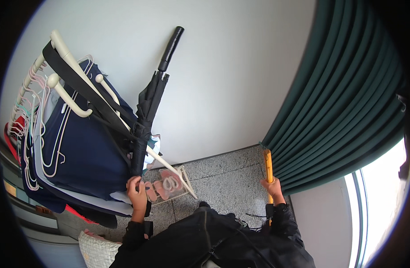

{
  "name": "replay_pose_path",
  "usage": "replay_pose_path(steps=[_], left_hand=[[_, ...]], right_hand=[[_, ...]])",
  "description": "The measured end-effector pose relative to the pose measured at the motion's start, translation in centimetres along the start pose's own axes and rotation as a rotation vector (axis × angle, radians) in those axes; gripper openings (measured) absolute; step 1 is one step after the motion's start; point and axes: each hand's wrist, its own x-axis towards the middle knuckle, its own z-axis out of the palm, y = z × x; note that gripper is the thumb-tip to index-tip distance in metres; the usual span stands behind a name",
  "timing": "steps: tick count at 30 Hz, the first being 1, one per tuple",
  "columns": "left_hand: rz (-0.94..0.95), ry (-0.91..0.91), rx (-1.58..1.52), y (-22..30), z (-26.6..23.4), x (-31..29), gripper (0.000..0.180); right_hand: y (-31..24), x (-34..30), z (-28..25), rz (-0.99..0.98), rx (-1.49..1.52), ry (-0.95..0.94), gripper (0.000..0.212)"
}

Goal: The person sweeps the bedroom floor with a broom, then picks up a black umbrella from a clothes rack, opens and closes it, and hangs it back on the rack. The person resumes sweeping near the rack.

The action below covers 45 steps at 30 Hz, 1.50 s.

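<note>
On my left, a folded black umbrella (147, 105) leans up along the coat rack, its black handle at the top. The fingers of my left hand (137, 194) are closed at the umbrella's lower end. My right hand (273, 187) is wrapped around a yellow, wooden-looking stick (268, 163), which stands nearly upright beside the green curtain. Most of the stick's lower part is hidden behind my hand and sleeve, so its kind cannot be made out.
A cream coat rack (66, 53) carries hangers, dark blue clothes (93, 134) and a black strap (64, 73). Pink slippers (160, 190) rest on its low shelf. A green curtain (339, 98) hangs at the right by a bright window. White quilted fabric (95, 250) lies lower left.
</note>
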Motion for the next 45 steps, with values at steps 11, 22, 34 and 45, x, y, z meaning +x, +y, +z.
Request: replay_pose_path(steps=[11, 22, 34, 45], left_hand=[[0.132, 0.063, 0.243, 3.0, 3.0, 10.7, 0.073], [-0.082, 0.054, 0.333, 4.0, 5.1, 13.6, 0.085], [-0.288, 0.338, 0.242, 12.1, 6.0, 11.5, 0.057], [-0.25, 0.641, -0.014, 20.4, -8.3, 14.4, 0.046]], right_hand=[[-9.0, 10.3, 0.0, -0.017, -0.081, 0.546, 0.034], [-20.4, 31.1, -7.2, -0.196, -0.015, 0.5, 0.036], [-16.3, 44.5, 1.0, -0.075, -0.074, 0.424, 0.03], [-8.7, 36.4, 2.6, 0.286, -0.2, 0.061, 0.031]])
